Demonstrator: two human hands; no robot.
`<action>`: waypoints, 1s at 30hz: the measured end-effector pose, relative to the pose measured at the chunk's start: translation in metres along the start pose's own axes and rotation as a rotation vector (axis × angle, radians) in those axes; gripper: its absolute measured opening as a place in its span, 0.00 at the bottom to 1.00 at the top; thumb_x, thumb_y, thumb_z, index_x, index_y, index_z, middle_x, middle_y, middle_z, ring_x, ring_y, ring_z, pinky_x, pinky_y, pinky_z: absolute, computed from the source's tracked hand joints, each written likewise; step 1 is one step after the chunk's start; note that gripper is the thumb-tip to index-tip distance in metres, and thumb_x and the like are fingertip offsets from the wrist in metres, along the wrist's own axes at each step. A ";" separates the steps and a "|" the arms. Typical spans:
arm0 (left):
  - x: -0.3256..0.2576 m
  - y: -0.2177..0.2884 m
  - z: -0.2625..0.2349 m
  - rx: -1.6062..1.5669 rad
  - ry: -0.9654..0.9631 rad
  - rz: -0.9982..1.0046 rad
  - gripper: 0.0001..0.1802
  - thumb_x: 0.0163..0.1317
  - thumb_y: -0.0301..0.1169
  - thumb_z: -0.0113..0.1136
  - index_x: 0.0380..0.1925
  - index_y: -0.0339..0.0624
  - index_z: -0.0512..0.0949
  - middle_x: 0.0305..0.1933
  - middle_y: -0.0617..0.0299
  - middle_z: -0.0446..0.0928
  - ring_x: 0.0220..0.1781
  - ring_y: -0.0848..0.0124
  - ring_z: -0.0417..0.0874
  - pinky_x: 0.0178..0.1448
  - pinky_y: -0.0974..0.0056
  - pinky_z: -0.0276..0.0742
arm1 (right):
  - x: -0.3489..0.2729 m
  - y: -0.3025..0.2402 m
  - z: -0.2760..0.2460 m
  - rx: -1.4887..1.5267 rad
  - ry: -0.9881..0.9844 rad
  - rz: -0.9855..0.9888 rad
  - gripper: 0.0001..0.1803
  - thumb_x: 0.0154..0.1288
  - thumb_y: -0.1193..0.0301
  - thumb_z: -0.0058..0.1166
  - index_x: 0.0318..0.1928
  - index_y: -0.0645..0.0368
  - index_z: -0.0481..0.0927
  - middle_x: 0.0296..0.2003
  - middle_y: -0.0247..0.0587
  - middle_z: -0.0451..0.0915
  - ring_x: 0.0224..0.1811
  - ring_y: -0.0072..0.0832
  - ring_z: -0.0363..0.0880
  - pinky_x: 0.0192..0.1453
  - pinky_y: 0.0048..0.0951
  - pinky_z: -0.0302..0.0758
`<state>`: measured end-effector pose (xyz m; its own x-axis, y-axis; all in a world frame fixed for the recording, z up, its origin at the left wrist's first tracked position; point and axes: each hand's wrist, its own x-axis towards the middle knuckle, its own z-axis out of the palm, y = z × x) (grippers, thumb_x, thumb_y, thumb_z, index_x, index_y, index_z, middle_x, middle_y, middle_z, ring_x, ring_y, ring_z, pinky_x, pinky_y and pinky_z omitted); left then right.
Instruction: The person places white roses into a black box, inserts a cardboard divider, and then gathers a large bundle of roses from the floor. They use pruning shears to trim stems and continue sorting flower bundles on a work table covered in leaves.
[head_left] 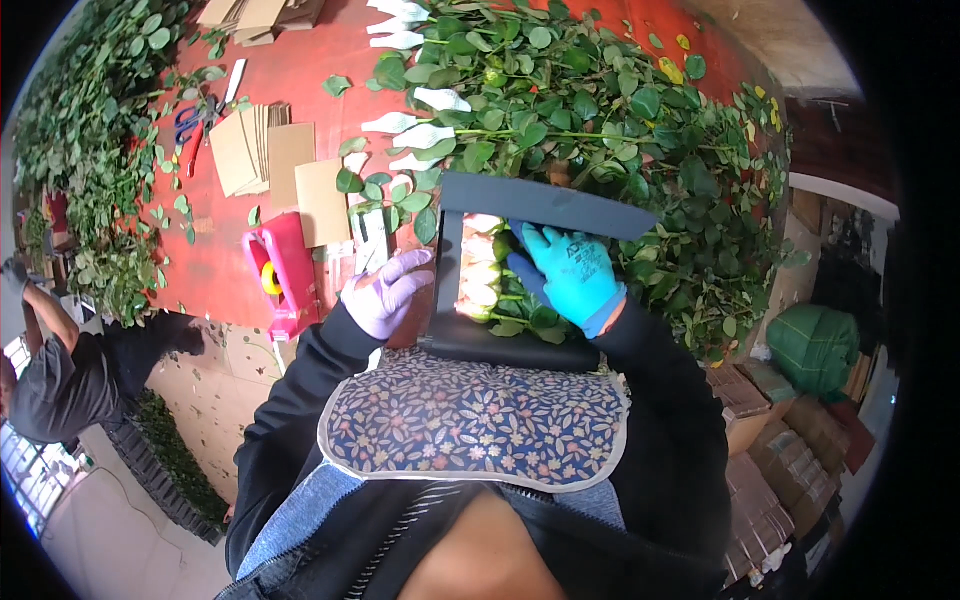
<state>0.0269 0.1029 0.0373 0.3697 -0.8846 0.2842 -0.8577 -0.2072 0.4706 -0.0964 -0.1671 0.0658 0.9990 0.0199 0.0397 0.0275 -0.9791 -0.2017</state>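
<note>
From the head camera we see a dark, flat, stiff frame (545,205) shaped like a sideways U, lying on the red table (290,60). Inside it lies a row of pale, soft rose heads (480,272) with green leafy stems. The left hand (385,293), in a thin purple glove, rests at the frame's left bar with fingers loosely spread, gripping nothing. The right hand (570,270), in a blue rubbery glove, lies flat on the stems, fingers open, pressing down. A bright pink plastic tape holder (282,275) sits left of the hands. Brown flat cardboard sheets (275,160) lie farther up the table.
</note>
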 end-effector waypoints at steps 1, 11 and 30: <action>0.006 0.003 -0.003 -0.036 -0.047 -0.030 0.15 0.52 0.21 0.60 0.41 0.48 0.81 0.55 0.63 0.79 0.40 0.64 0.85 0.35 0.63 0.81 | 0.001 0.005 0.007 0.016 -0.023 0.012 0.25 0.64 0.57 0.57 0.58 0.55 0.76 0.42 0.42 0.81 0.39 0.40 0.80 0.38 0.42 0.76; 0.083 0.011 0.034 -0.096 -0.188 -0.039 0.14 0.62 0.34 0.60 0.47 0.47 0.80 0.62 0.56 0.74 0.43 0.62 0.85 0.44 0.61 0.82 | 0.017 0.018 0.012 0.108 -0.116 0.001 0.22 0.65 0.59 0.55 0.55 0.56 0.77 0.37 0.47 0.81 0.28 0.43 0.80 0.33 0.43 0.76; 0.083 -0.073 0.051 -0.207 -0.567 -0.264 0.24 0.49 0.39 0.73 0.43 0.41 0.76 0.54 0.51 0.71 0.51 0.50 0.79 0.52 0.52 0.77 | -0.135 -0.012 0.006 0.272 -0.177 0.276 0.38 0.54 0.59 0.65 0.66 0.54 0.69 0.66 0.48 0.66 0.66 0.52 0.65 0.64 0.50 0.65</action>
<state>0.1021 0.0232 -0.0157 0.2642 -0.9095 -0.3209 -0.6564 -0.4133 0.6311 -0.2313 -0.1569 0.0565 0.9601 -0.1775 -0.2161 -0.2572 -0.8639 -0.4331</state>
